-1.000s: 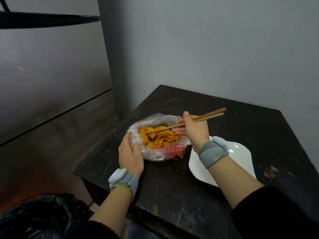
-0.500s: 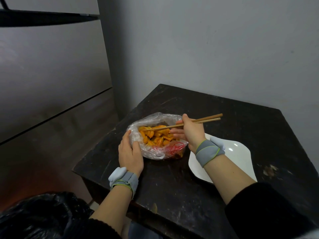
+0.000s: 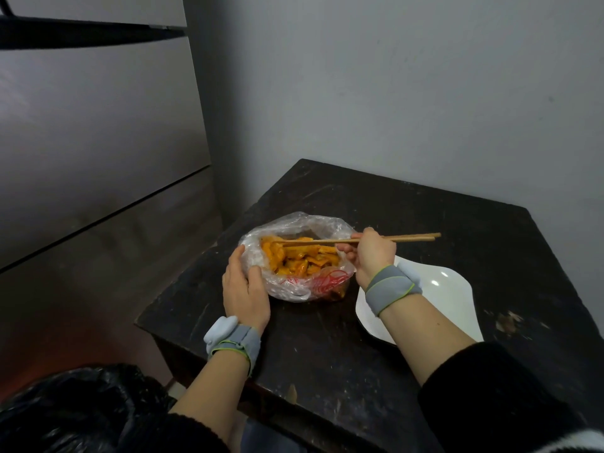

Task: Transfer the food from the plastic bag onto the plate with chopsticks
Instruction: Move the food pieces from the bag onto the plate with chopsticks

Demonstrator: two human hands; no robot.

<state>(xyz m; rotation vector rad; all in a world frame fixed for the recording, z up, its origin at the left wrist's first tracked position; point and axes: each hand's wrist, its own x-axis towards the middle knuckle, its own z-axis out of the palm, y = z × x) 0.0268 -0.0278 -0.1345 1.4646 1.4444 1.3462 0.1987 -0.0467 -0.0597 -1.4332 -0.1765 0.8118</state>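
Observation:
A clear plastic bag (image 3: 294, 286) with red print sits open on the dark table, filled with orange food pieces (image 3: 299, 259). My left hand (image 3: 245, 289) cups the bag's left side, fingers curved around the plastic. My right hand (image 3: 371, 253) grips a pair of wooden chopsticks (image 3: 411, 238) that lie almost level, tips reaching across the food to the bag's far left. A white plate (image 3: 451, 289) lies just right of the bag, partly hidden under my right wrist; its visible part holds nothing.
The dark, scuffed wooden table (image 3: 425, 210) stands in a corner against a grey wall. A black plastic bag (image 3: 75, 407) sits low at the left, beside the table's near edge.
The chopsticks have dropped from a tilt to nearly level and their tips have pushed further left into the food. My left hand has stayed on the bag.

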